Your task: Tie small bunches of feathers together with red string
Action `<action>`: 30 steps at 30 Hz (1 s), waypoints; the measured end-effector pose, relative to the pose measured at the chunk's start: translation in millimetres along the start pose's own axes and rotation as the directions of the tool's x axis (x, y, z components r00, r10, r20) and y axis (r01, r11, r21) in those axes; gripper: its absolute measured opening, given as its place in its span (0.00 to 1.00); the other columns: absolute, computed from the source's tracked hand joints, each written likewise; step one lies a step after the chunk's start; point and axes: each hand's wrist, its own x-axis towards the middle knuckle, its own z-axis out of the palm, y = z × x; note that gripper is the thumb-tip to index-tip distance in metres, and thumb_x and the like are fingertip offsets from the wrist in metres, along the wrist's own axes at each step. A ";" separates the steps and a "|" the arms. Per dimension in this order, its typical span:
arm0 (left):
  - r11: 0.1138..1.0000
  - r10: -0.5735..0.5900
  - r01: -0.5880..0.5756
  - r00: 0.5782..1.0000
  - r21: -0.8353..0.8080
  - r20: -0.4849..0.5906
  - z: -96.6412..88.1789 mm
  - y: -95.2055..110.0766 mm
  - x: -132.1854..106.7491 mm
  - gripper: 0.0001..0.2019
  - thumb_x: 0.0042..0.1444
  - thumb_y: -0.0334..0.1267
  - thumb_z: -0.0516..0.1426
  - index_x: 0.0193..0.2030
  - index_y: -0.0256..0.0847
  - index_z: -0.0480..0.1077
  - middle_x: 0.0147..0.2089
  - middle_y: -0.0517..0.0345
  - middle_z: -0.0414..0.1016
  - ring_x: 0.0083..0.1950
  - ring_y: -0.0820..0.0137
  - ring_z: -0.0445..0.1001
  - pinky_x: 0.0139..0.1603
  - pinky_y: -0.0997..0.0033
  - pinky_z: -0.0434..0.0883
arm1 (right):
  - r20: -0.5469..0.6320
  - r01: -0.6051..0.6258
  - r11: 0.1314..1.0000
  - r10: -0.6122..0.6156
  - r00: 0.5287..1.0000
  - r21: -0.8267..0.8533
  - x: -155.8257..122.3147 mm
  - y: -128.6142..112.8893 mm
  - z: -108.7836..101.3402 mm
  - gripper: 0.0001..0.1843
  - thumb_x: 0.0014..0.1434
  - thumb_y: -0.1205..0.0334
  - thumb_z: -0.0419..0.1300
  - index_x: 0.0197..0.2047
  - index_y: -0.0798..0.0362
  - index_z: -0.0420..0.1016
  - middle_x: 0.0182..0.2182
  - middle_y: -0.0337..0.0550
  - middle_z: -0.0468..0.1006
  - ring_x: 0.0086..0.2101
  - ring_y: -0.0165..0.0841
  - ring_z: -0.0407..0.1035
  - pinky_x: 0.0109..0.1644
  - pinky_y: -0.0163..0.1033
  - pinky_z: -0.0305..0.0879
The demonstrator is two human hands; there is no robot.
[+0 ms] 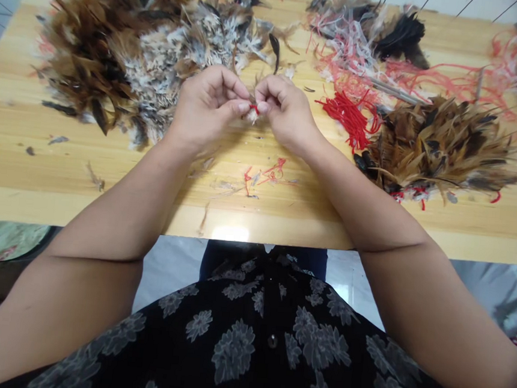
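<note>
Above the middle of the table, my left hand (212, 102) and my right hand (288, 107) meet, fingertips almost touching. Both are closed in a pinch on a small feather bundle (252, 118). Its pale quill ends point down toward me, and red yarn (254, 107) goes round them between my thumbs. Brown and dark feather tips show behind my fingers. My fingers hide most of the bundle and the yarn's ends. Near my left hand lies a big pile of brown and grey-white feathers (157, 52). Cut red yarn pieces (349, 117) lie right of my right hand.
Brown feather bundles (444, 144), some with red ties, are heaped at the right. Behind them lie tangled pink and white strings (348, 45) and black feathers (401, 37). Red scraps (264, 173) and loose feathers litter the wooden table (24, 179). A round container (8, 238) stands below left.
</note>
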 end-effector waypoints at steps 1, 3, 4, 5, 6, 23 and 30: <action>1.000 0.020 -0.020 1.000 0.001 -0.011 -1.5 -3.9 1.0 0.30 0.67 0.65 0.90 0.51 0.52 0.82 0.42 0.60 0.86 0.54 0.53 0.87 0.57 0.49 0.76 | 0.002 -0.001 1.000 0.001 1.000 0.012 1.2 2.4 -0.2 0.24 0.69 0.84 0.63 0.33 0.44 0.64 0.42 0.42 0.79 0.53 0.42 0.77 0.69 0.47 0.77; 0.999 0.043 -0.043 0.998 0.012 -0.035 -4.2 -8.8 2.0 0.34 0.64 0.69 0.90 0.50 0.50 0.82 0.41 0.62 0.85 0.47 0.59 0.83 0.54 0.51 0.75 | 0.013 -0.014 0.999 0.014 1.000 0.046 3.7 8.4 -0.9 0.23 0.71 0.81 0.64 0.34 0.44 0.65 0.40 0.41 0.77 0.50 0.41 0.76 0.69 0.46 0.77; 0.999 0.040 -0.039 0.998 0.025 -0.041 -5.3 -9.5 2.1 0.35 0.63 0.71 0.90 0.50 0.49 0.81 0.40 0.63 0.85 0.46 0.60 0.82 0.53 0.51 0.75 | 0.019 -0.025 0.997 0.024 1.000 0.069 4.7 11.4 -1.5 0.22 0.71 0.80 0.65 0.33 0.44 0.66 0.39 0.41 0.76 0.48 0.40 0.75 0.68 0.46 0.77; 0.999 0.030 -0.029 0.999 0.038 -0.040 -6.3 -9.2 1.9 0.37 0.63 0.72 0.90 0.51 0.48 0.80 0.40 0.63 0.85 0.47 0.60 0.82 0.54 0.52 0.75 | 0.027 -0.033 0.995 0.031 0.999 0.098 5.5 14.4 -2.1 0.22 0.72 0.79 0.65 0.34 0.44 0.67 0.39 0.40 0.75 0.47 0.40 0.74 0.68 0.46 0.77; 0.999 0.017 -0.015 0.999 0.048 -0.033 -7.3 -8.3 1.6 0.37 0.65 0.72 0.89 0.51 0.48 0.79 0.40 0.64 0.84 0.48 0.60 0.83 0.55 0.52 0.75 | 0.038 -0.040 0.991 0.036 0.999 0.129 6.0 17.2 -2.9 0.21 0.73 0.77 0.66 0.34 0.43 0.68 0.39 0.40 0.75 0.46 0.39 0.73 0.67 0.45 0.77; 0.992 0.059 -0.062 0.998 0.114 0.023 -31.2 -15.9 5.1 0.25 0.76 0.59 0.87 0.52 0.52 0.80 0.32 0.67 0.73 0.42 0.62 0.76 0.48 0.51 0.68 | -0.027 -0.163 0.968 0.171 0.985 0.192 19.0 38.0 -12.8 0.23 0.68 0.77 0.74 0.27 0.46 0.78 0.33 0.38 0.80 0.42 0.34 0.78 0.53 0.39 0.79; 0.999 -0.027 0.028 0.999 0.020 -0.046 -3.1 -7.4 2.0 0.33 0.61 0.73 0.89 0.48 0.55 0.81 0.39 0.59 0.84 0.43 0.54 0.84 0.50 0.46 0.80 | 0.079 -0.280 0.847 0.275 0.958 0.451 10.1 41.8 -4.0 0.18 0.74 0.76 0.74 0.34 0.47 0.83 0.30 0.33 0.80 0.31 0.29 0.67 0.38 0.36 0.67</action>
